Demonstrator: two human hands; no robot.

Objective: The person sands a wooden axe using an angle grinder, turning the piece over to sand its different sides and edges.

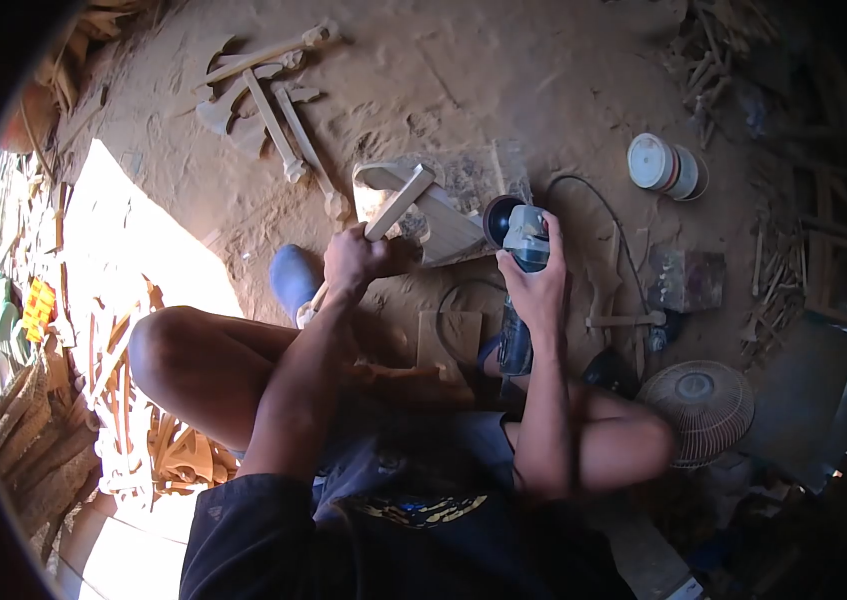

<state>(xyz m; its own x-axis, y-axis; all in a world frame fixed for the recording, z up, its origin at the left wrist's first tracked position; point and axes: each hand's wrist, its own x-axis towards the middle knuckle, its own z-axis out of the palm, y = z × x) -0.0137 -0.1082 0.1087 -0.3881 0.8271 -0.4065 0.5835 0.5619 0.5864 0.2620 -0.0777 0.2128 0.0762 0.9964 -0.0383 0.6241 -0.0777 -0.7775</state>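
Note:
My left hand (356, 262) is closed round the shaft of a pale wooden piece (401, 203). A broad, flat wooden part (447, 230) lies beside the shaft's far end; I cannot tell whether the two are joined. In my right hand (538, 288) is an angle grinder (526, 238), its body pointing back toward my lap. The grinder's dark round disc (497, 220) is at the right end of the flat part; whether they touch is unclear. Under the wood lies a worn, light-coloured block (506, 170).
Several shaped wooden pieces (269, 115) lie on the dirt floor at the upper left. A white bucket (652, 162) stands at the right, above a round fan guard (699, 410). The grinder's black cord (604, 205) loops across the ground. Wood scraps (179, 450) are heaped at the left.

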